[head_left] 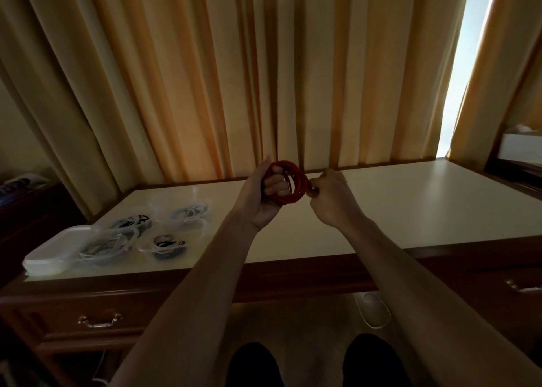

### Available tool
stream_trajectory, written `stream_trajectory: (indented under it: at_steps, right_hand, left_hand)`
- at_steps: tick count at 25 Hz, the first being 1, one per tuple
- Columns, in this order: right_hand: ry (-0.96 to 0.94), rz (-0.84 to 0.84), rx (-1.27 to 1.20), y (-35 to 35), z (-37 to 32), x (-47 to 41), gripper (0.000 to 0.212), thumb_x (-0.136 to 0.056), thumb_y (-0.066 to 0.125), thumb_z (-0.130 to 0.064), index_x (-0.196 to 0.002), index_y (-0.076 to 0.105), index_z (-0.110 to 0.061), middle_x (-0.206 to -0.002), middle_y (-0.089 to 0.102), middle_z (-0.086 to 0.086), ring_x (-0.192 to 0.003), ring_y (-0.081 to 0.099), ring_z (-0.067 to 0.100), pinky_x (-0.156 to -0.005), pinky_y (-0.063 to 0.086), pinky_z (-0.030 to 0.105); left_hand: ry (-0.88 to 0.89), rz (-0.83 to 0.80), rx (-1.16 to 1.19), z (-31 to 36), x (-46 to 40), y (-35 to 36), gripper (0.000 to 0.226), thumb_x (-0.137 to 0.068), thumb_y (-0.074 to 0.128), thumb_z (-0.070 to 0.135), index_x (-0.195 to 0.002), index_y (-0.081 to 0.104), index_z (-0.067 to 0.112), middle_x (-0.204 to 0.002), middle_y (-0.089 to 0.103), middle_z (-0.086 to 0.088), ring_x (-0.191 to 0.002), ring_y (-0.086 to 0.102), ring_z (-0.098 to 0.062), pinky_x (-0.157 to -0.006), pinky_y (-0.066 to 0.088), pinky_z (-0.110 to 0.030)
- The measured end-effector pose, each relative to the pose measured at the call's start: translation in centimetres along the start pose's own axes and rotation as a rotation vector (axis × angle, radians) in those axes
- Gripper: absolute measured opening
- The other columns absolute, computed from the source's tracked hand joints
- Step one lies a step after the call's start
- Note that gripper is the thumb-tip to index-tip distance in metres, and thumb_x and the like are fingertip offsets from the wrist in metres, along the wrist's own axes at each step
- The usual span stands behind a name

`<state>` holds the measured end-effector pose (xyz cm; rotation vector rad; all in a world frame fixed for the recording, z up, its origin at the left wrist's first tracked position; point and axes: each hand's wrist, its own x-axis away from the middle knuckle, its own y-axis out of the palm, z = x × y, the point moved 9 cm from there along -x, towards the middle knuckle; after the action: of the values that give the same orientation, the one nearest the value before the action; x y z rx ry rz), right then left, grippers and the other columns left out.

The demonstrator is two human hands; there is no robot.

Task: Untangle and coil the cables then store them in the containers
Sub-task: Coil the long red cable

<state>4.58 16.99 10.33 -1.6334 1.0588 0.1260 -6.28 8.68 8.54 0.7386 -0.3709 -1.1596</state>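
left hand [259, 198] is gripping the red cable [289, 185] coil above the desk [381, 210] to keep loops together, w/ right hand [328, 194] pinching its end, prob to tuck it before the containers [176, 225].

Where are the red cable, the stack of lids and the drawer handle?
red cable coil [289, 187], head view, on the right side of the loops.
stack of lids [55, 257], head view, top lid's middle.
drawer handle [99, 320], head view, its bar.

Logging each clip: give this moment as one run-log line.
stage: coiling | left hand: holds red cable coil | right hand: pinches coil's edge | containers: hold cables
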Motion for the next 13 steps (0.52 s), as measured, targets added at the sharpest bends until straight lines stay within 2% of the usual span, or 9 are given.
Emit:
stream_trajectory:
  at_steps: [2,3,4,6,9,11,13]
  right_hand:
    - [0.092,0.008,-0.291,-0.3,0.3,-0.2,0.019,-0.096,0.061,-0.005,-0.099,0.08,-0.009,-0.091,0.07,-0.003,-0.093,0.067,0.02,-0.076,0.045,0.022]
    - [0.187,-0.016,-0.528,-0.1,0.7,-0.3,0.022,-0.095,0.061,-0.002,-0.1,0.08,-0.009,-0.092,0.076,-0.002,-0.089,0.072,0.019,-0.081,0.055,0.027]
    - [0.279,-0.059,-0.783,0.3,0.7,-0.1,0.026,-0.094,0.059,0.003,-0.104,0.08,-0.009,-0.096,0.079,0.004,-0.091,0.076,0.02,-0.085,0.061,0.034]
    - [0.403,-0.137,-1.164,1.2,0.1,0.8,0.032,-0.094,0.054,0.012,-0.106,0.078,-0.006,-0.103,0.079,0.014,-0.099,0.076,0.025,-0.086,0.063,0.036]
    - [0.503,-0.178,-1.369,1.8,0.0,1.7,0.033,-0.097,0.049,0.012,-0.112,0.074,-0.003,-0.107,0.078,0.016,-0.106,0.074,0.028,-0.085,0.062,0.034]
    - [0.554,-0.196,-1.431,2.5,0.1,1.8,0.032,-0.101,0.046,0.006,-0.117,0.072,-0.003,-0.109,0.078,0.015,-0.107,0.073,0.028,-0.086,0.06,0.035]
    - [0.594,-0.2,-1.462,3.0,0.0,1.8,0.032,-0.103,0.043,0.003,-0.118,0.071,-0.003,-0.107,0.077,0.015,-0.106,0.07,0.029,-0.086,0.057,0.037]
  left_hand:
    - [0.011,-0.029,0.071,-0.6,-0.1,0.5,0.039,-0.107,0.051,0.038,-0.079,0.059,0.013,-0.055,0.036,0.008,-0.046,0.035,-0.006,-0.052,0.037,-0.019]
    - [0.016,-0.038,0.105,-0.7,-0.2,0.6,0.039,-0.107,0.051,0.039,-0.078,0.058,0.013,-0.054,0.036,0.008,-0.046,0.036,-0.006,-0.052,0.038,-0.019]
    - [0.025,-0.04,0.119,-0.7,-0.2,0.5,0.04,-0.107,0.051,0.041,-0.078,0.057,0.014,-0.054,0.037,0.008,-0.046,0.037,-0.006,-0.052,0.04,-0.019]
    - [0.05,-0.021,0.056,-0.7,-0.1,0.1,0.042,-0.107,0.051,0.043,-0.078,0.058,0.013,-0.057,0.043,0.005,-0.049,0.043,-0.005,-0.057,0.045,-0.021]
    - [0.13,0.125,-0.186,0.0,0.3,-0.7,0.042,-0.106,0.052,0.043,-0.086,0.064,0.009,-0.063,0.056,0.0,-0.056,0.055,-0.01,-0.066,0.052,-0.025]
    - [0.227,0.327,-0.372,0.8,0.9,-1.7,0.043,-0.104,0.056,0.045,-0.095,0.071,0.006,-0.068,0.067,-0.003,-0.063,0.066,-0.013,-0.071,0.057,-0.03]
    - [0.331,0.503,-0.558,1.8,1.6,-2.2,0.05,-0.102,0.054,0.053,-0.097,0.075,0.009,-0.073,0.072,-0.004,-0.072,0.07,-0.015,-0.069,0.058,-0.027]
